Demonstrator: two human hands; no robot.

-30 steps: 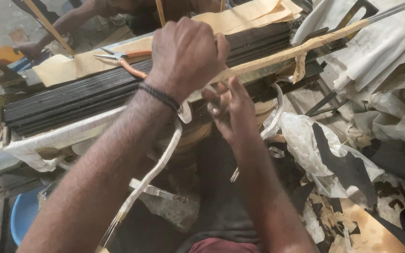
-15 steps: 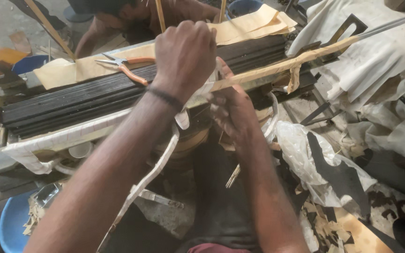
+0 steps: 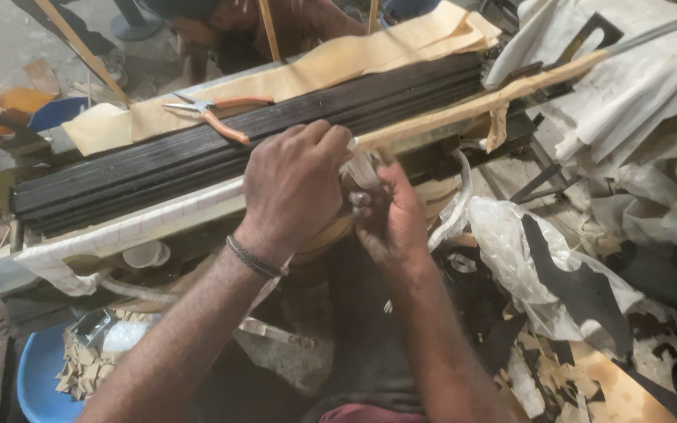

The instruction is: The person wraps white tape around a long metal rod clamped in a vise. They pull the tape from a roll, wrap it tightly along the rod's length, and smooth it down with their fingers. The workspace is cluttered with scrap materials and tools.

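Head view: we see the left hand (image 3: 295, 184) curled over a long paper-wrapped strip (image 3: 448, 117) lying along the black bars (image 3: 197, 160), while the right hand (image 3: 392, 215) pinches white tape (image 3: 363, 168) beside it; orange-handled pliers (image 3: 213, 110) rest beyond.

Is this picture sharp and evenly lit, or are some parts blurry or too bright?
Head view: the left hand and orange-handled pliers look fairly sharp; the right hand is slightly motion-blurred at the fingers; the white sheets at upper right are bright, nearly washed out; the space under the long rail lies in deep shadow.
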